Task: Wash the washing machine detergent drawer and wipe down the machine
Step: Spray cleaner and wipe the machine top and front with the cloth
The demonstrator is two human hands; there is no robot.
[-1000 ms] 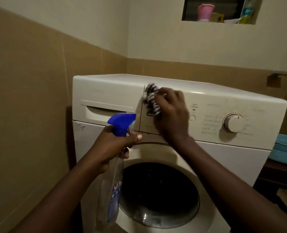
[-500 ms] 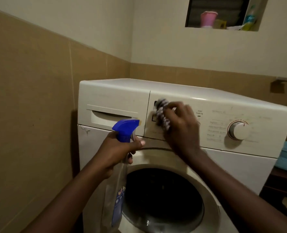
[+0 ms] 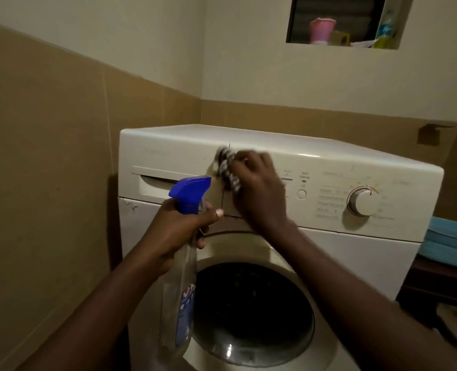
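A white front-loading washing machine (image 3: 329, 156) fills the middle of the view, its detergent drawer (image 3: 165, 167) pushed in at the upper left of the front. My right hand (image 3: 259, 191) grips a black-and-white patterned cloth (image 3: 226, 167) and presses it against the control panel just right of the drawer. My left hand (image 3: 179, 228) holds a clear spray bottle (image 3: 180, 298) with a blue trigger head (image 3: 189, 194) in front of the machine, below the drawer. The round dark door (image 3: 251, 311) sits beneath both arms.
A white dial (image 3: 365, 202) and a small round button (image 3: 301, 194) lie on the panel to the right. Tiled wall stands close on the left. A blue stack (image 3: 452, 245) rests on a dark stand at right. A wall niche (image 3: 347, 22) above holds a pink cup and bottles.
My right hand has moved the cloth up and left along the panel, toward the seam beside the drawer. My left hand keeps the spray bottle in about the same place.
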